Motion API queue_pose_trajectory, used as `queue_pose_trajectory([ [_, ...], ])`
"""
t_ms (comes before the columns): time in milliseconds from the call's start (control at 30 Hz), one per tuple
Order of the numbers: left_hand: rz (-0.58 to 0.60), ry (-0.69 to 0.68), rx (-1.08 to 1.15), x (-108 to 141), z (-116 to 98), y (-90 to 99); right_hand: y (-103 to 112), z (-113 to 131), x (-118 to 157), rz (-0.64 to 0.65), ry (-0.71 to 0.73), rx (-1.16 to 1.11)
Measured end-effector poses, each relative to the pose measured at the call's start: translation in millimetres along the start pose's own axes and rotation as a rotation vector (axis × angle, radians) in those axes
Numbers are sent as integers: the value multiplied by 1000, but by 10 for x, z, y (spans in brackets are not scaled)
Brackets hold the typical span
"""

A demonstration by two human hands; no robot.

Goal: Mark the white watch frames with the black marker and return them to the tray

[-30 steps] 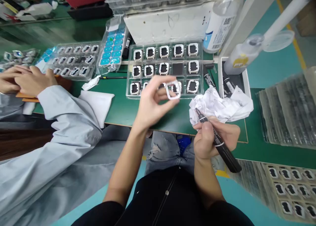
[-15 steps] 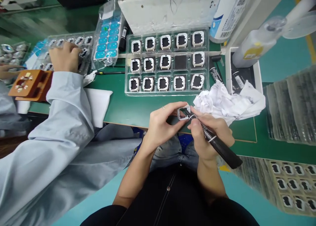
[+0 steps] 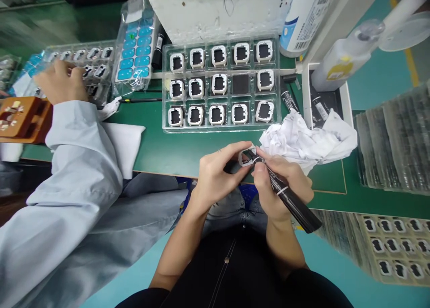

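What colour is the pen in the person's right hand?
Black, with a thin white band, seen in the head view: marker pen, right hand.

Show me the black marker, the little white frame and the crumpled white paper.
black marker (image 3: pixel 289 199), head view, mid-barrel.
little white frame (image 3: pixel 244 158), head view, left edge.
crumpled white paper (image 3: pixel 302 140), head view, centre.

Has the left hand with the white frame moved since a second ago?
Yes. The left hand brought the white frame down from in front of the clear tray toward the table's near edge, meeting the marker in the right hand.

Glossy clear plastic tray (image 3: pixel 284 75), crumpled white paper (image 3: pixel 302 140), matt green mat (image 3: pixel 168 149).
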State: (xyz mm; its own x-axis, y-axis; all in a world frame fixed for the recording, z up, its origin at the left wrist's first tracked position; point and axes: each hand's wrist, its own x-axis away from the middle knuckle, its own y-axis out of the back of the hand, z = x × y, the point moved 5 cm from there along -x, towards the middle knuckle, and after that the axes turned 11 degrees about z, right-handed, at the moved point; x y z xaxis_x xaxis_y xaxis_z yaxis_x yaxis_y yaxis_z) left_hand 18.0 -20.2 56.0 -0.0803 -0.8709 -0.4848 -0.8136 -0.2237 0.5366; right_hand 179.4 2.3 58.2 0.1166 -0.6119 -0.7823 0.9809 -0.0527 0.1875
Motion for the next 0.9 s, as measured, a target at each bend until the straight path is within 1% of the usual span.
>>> queue_pose_trajectory([
  [167,-5,1,-23,11,-1,-1,-10,20,-20,6,-4,43],
  [367,2,-14,-84,22,-13,14,-20,101,-44,42,174,166],
  [433,2,-34,-86,21,-19,8,-16,95,-42,38,157,158],
  [567,-20,-64,-79,16,-20,0,7,64,-39,5,62,107],
  [767,-6,-82,-103,7,-24,-2,4,92,-60,46,109,111],
  [900,-8,-82,-105,6,-31,-1,4,86,-46,8,74,108],
])
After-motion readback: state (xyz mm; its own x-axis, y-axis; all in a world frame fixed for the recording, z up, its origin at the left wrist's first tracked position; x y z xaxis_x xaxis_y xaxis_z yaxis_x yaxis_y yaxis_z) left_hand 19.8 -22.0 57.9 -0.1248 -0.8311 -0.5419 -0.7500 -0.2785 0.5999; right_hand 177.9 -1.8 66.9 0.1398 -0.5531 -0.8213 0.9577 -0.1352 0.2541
